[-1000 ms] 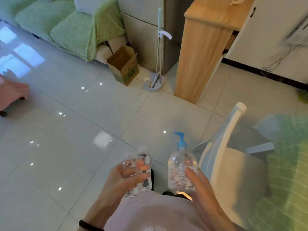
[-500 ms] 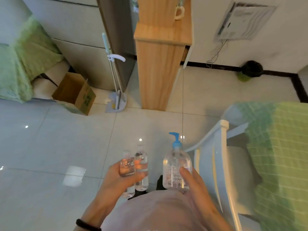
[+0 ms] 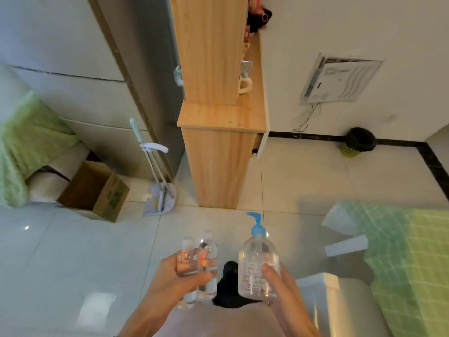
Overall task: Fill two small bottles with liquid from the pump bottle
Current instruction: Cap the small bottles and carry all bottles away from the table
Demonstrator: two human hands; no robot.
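Gripping two bottles at once in the head view, the left hand (image 3: 170, 280) has its thumb laid across their fronts and its fingers curled behind. The left small bottle (image 3: 187, 257) and right small bottle (image 3: 208, 251) are upright, touching side by side, clear, caps on. Fill level cannot be told. The right hand (image 3: 285, 288) holds the pump bottle (image 3: 255, 259), thumb pressed on the front label and fingers wrapped behind, mostly hidden. The pump bottle is upright and clear-bodied, label print too blurred to read. Its blue pump head (image 3: 256, 224) is on, spout pointing left. The pump bottle is just beside the right small bottle, not touching it. A dark foot or shoe (image 3: 228, 280) shows through the gap. All three bottles are held in the air in front of the pink shirt (image 3: 218, 319), above the glossy tiled floor (image 3: 73, 251).

Beyond them:
- A wooden cabinet (image 3: 218, 166) stands on the floor, with a white mug (image 3: 245, 85) on its upper ledge.
- A broom and dustpan set (image 3: 158, 186) stands upright left of the cabinet, by a grey door.
- An open cardboard box (image 3: 97, 190) sits further left, tilted, beside a green cover (image 3: 29, 142).
- A white chair (image 3: 340, 302) is at lower right.
- A green checked cloth (image 3: 413, 251) lies right of the chair.
- A small bin (image 3: 359, 142) with a dark liner stands against the far wall.
- A white wall panel (image 3: 340, 79) hangs above it, a thin cable hanging down from it.
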